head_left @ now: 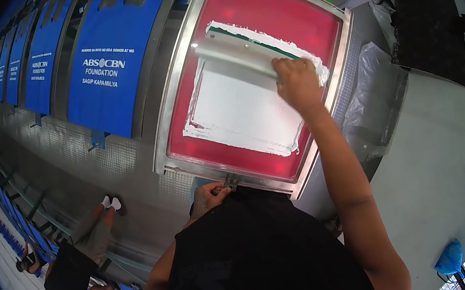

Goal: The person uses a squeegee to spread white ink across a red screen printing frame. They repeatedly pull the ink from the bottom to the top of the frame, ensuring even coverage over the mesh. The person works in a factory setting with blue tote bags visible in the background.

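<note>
A silk-screen frame (159,125) with a metal rim and red mesh lies in front of me, tilted to the right at its far end. White ink (245,108) covers a broad rectangle of the mesh. My right hand (299,83) is closed on the right end of a long squeegee (239,59) with a pale metal holder and a green blade edge. A ridge of white ink lies along the squeegee's far side. At the frame's near edge, my left hand (210,198) is closed, its fingers pinching a small dark metal clamp (230,182).
Blue printed fabric panels (110,67) lie in a row on the left. Two people (73,274) stand at the lower left. Clear plastic sheeting (362,84) and a black panel (426,34) are on the right. A blue bag (449,257) hangs at the lower right.
</note>
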Tool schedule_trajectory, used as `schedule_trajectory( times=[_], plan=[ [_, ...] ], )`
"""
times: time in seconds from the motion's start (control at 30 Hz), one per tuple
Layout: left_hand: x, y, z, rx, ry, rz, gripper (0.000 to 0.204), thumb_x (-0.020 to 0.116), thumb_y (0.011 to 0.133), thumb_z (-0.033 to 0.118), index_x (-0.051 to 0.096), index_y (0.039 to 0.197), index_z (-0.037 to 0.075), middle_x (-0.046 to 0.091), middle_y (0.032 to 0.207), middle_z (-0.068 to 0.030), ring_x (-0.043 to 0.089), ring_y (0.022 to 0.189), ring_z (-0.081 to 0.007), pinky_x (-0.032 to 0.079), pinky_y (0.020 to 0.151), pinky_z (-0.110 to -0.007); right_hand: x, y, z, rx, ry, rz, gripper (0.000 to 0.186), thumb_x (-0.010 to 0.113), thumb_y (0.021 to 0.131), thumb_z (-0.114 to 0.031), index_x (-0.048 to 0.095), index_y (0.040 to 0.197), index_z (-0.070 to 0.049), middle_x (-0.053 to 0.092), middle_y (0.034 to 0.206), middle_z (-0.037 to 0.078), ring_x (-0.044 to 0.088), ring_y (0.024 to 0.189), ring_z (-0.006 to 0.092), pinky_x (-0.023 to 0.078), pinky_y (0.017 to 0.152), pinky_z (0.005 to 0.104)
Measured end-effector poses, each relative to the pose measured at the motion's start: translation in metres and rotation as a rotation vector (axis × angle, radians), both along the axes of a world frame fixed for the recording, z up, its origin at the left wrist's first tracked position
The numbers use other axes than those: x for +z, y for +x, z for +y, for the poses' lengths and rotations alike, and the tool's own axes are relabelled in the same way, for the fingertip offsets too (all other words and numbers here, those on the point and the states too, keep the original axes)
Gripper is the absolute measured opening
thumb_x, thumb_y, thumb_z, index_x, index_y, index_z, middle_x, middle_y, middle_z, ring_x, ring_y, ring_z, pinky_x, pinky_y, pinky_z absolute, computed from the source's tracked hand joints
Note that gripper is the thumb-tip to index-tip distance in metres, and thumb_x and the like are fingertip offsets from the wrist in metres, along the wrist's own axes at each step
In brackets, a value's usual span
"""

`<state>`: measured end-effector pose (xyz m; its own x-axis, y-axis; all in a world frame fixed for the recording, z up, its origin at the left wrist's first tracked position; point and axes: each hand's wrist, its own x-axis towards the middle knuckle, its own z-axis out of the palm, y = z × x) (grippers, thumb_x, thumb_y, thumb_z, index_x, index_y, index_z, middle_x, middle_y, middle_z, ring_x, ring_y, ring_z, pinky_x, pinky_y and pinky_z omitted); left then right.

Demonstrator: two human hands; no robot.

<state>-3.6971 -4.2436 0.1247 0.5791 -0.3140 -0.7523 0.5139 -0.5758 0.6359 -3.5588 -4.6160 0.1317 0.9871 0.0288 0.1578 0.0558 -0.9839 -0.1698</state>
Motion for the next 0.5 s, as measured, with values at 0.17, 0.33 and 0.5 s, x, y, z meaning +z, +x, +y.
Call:
schedule_trajectory(
  times=[0.17,0.33,0.5],
  plan=[
    [-0.032,-0.028,0.018,0.19,-0.081,0.189,0.022,0.079,0.087,0.02,0.075,0.094,0.0,0.073,0.078,-0.0062,0.066,0.069,-0.0092,0.051,0.065,-0.024,0.041,-0.046,0.03,0.005,0.093,0.164,0.039,0.069,0.07,-0.007,0.064,0.11,-0.009,0.069,0.094,0.007,0.067,0.09,0.0243,0.043,0.094,0.0409],
    [-0.031,-0.025,0.019,0.304,-0.1,0.342,0.02,0.079,0.087,0.016,0.072,0.094,-0.001,0.073,0.079,-0.0062,0.069,0.074,-0.0085,0.054,0.067,-0.023,0.083,-0.091,0.057,0.085,0.254,0.413,0.043,0.068,0.073,-0.007,0.064,0.115,-0.008,0.071,0.098,0.007,0.067,0.089,0.0224,0.041,0.095,0.0387],
    [-0.036,-0.029,0.016,0.385,-0.169,0.305,0.015,0.08,0.086,0.009,0.069,0.092,0.001,0.073,0.079,-0.0075,0.07,0.07,-0.0109,0.055,0.062,-0.023,0.099,-0.126,0.104,0.066,0.296,0.516,0.038,0.068,0.074,-0.007,0.065,0.112,-0.008,0.072,0.096,0.007,0.067,0.083,0.0223,0.041,0.091,0.0369]
  ],
)
